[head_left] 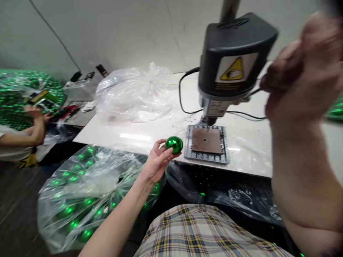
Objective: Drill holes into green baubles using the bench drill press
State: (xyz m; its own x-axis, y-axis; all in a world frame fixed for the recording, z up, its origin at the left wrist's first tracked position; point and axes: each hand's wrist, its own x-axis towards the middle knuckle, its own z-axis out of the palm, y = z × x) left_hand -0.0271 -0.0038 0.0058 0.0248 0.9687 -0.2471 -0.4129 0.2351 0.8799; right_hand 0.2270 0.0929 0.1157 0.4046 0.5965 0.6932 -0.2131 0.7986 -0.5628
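My left hand [158,157] holds a shiny green bauble [174,144] between thumb and fingers, just left of the drill press base [188,144]. On that base lies a flat brown board [211,137] with a small dark hole, scattered with dark bits. Above it stands the drill press head [235,57], dark grey with a yellow hand-warning label; its chuck [211,120] is raised clear of the board. At the upper right, my right hand [302,67] is closed around the end of the drill press lever [255,92]. Blur and the hand itself hide most of that grip.
A clear bag of green baubles [80,200] sits below the table's left front edge. A clear plastic bag [134,92] rests on the white table [112,134]. A black cable [180,94] loops behind the press. Another person's arms [34,130] work at far left.
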